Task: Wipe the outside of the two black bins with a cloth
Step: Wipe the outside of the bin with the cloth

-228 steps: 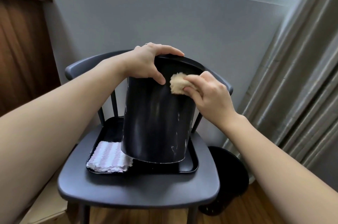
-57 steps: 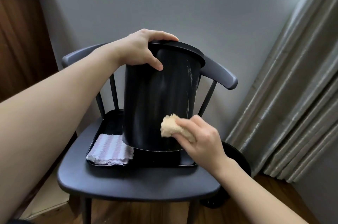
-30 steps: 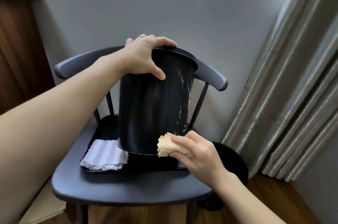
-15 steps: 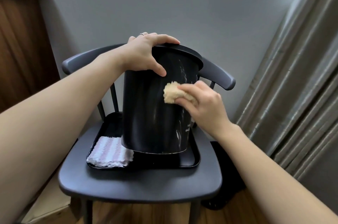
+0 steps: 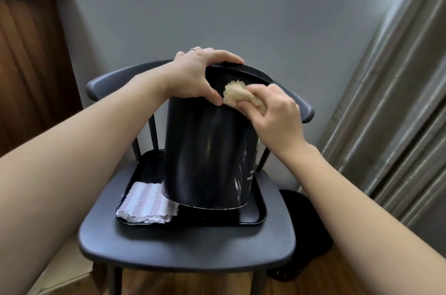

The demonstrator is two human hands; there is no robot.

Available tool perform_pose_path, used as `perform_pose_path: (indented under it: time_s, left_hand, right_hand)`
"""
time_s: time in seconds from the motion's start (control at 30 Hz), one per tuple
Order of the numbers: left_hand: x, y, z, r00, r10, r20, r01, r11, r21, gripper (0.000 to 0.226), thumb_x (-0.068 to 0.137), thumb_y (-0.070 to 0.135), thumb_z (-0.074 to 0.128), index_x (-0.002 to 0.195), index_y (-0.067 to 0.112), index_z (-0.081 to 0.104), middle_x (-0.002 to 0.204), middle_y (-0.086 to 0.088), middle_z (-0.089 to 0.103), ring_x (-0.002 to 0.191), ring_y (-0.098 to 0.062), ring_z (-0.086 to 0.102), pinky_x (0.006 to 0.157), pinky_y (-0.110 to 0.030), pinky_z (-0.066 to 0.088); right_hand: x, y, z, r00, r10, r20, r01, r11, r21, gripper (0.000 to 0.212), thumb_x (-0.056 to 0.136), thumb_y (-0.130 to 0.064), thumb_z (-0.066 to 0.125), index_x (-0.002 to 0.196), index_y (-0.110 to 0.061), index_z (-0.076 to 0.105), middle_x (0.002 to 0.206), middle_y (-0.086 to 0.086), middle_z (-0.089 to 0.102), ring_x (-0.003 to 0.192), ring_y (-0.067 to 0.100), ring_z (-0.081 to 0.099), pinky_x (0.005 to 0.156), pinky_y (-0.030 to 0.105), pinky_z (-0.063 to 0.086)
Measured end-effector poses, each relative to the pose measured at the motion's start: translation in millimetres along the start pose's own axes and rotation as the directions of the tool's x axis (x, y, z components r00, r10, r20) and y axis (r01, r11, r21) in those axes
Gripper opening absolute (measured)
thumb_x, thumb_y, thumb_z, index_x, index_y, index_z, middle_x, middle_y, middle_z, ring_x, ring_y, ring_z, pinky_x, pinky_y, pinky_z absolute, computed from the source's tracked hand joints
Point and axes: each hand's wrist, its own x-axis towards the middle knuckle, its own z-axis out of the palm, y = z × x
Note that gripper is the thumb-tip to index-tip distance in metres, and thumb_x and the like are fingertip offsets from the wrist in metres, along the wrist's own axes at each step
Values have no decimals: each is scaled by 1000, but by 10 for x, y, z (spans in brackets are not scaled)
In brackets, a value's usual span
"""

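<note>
A tall black bin (image 5: 205, 150) stands tilted on a black tray (image 5: 253, 216) on a dark chair. My left hand (image 5: 198, 75) grips the bin's top rim, thumb on the near wall. My right hand (image 5: 275, 113) holds a bunched beige cloth (image 5: 237, 95) and presses it against the bin's upper wall, just under the rim and beside my left thumb. A second black bin (image 5: 304, 234) stands on the floor to the right of the chair, partly hidden by the seat and my right forearm.
A folded pink-and-white striped cloth (image 5: 147, 206) lies in the tray's left corner, beside the bin. The chair (image 5: 188, 246) stands against a grey wall, with grey curtains (image 5: 398, 113) at the right and a wooden door (image 5: 29, 65) at the left.
My right hand has carried the beige cloth from the bin's bottom edge up its wall to just under the rim. My left hand has kept its grip on the rim.
</note>
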Motion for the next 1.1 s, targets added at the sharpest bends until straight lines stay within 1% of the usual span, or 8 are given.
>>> perform_pose_path:
  time_s: [0.13,0.33,0.53,0.67,0.77,0.93,1.0,1.1]
  left_hand:
    - [5,18,9,1000,28,-6,-28,999,15,88,68,20,90,136,58,50,132,17,56,117,-1,29,106,-28,19]
    - [-12,-19,-10,1000,-4,2,4,1000,-21,88,67,21,91,134,62,50,106,32,47,113,-1,28,102,-27,22]
    - [0,-53,-30,999,-47,9,47,998,-34,85,67,21,90,128,64,49,102,29,43,116,-15,35,100,-31,29]
    - [61,39,57,1000,3,-5,-3,994,105,75,71,21,80,133,42,44,110,14,49,116,-19,39,99,-35,27]
    - [99,94,102,999,39,11,-41,975,219,89,67,40,89,143,41,42,126,13,51,127,-17,37,108,-47,28]
    - [75,39,21,998,51,25,-53,994,93,89,66,28,92,138,55,48,124,24,55,122,-7,32,108,-38,24]
    - [58,-7,-7,1000,15,10,-15,1000,12,89,65,22,93,132,62,51,109,40,52,109,1,27,102,-32,24]
    - [58,-61,-23,1000,-17,3,18,998,-53,88,64,19,93,124,68,53,97,43,46,116,-5,34,109,-33,30]
  right_hand:
    - [190,-92,46,1000,-11,-7,10,1000,-19,31,90,-41,67,116,-23,70,92,3,61,85,25,61,77,41,50]
    - [164,107,-64,999,39,-31,-41,997,-68,25,90,-39,68,112,-26,71,90,0,62,84,22,61,72,30,41]
    - [199,85,-62,999,40,-9,-41,997,-62,25,89,-40,69,110,-27,71,90,0,62,83,19,60,71,26,36]
    - [174,85,-77,999,41,-5,-41,997,-62,26,89,-40,69,112,-26,71,90,0,62,84,20,60,73,30,43]
    - [159,86,-76,999,50,-4,-50,997,-53,26,90,-39,69,112,-26,70,91,-1,62,85,20,61,74,30,43]
    - [175,87,-104,998,52,27,-52,998,-30,28,91,-39,68,115,-26,69,97,-2,65,91,19,61,81,34,46]
    - [188,78,-101,998,45,53,-43,999,-27,29,91,-39,67,117,-25,68,99,-1,65,94,20,61,83,36,47]
    - [166,61,-93,997,27,78,-25,999,-27,31,90,-38,69,118,-23,69,98,0,64,93,21,61,84,37,48]
